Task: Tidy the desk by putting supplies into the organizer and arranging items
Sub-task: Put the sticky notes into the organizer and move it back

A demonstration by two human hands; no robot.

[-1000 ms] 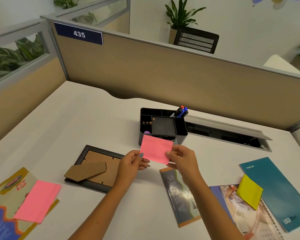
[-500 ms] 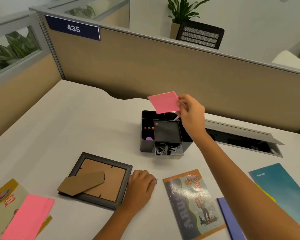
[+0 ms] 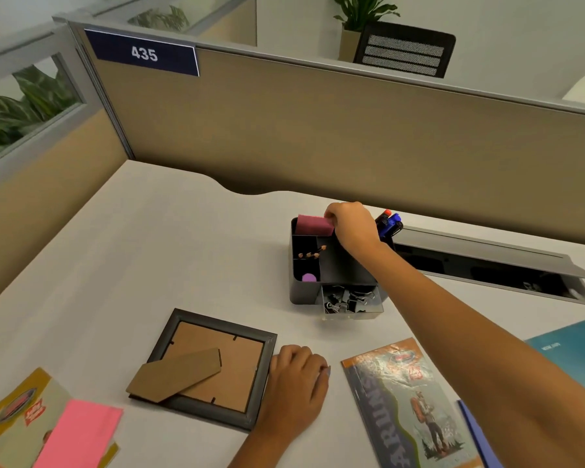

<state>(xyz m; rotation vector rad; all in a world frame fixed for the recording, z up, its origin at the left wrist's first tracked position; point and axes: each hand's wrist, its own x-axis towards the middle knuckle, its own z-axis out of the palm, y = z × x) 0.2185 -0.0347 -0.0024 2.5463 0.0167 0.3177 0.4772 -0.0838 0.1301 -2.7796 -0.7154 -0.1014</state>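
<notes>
Two bare forearms, no sleeves, pale polish on a left hand (image 3: pixel 296 383) fingernail

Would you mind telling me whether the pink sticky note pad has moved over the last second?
Yes. The pink sticky note pad went from in front of the organizer up, then down into its back compartment, pinched by the right hand.

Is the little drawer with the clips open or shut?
Open. The drawer sticks out from the organizer's front, with binder clips showing inside.
</notes>
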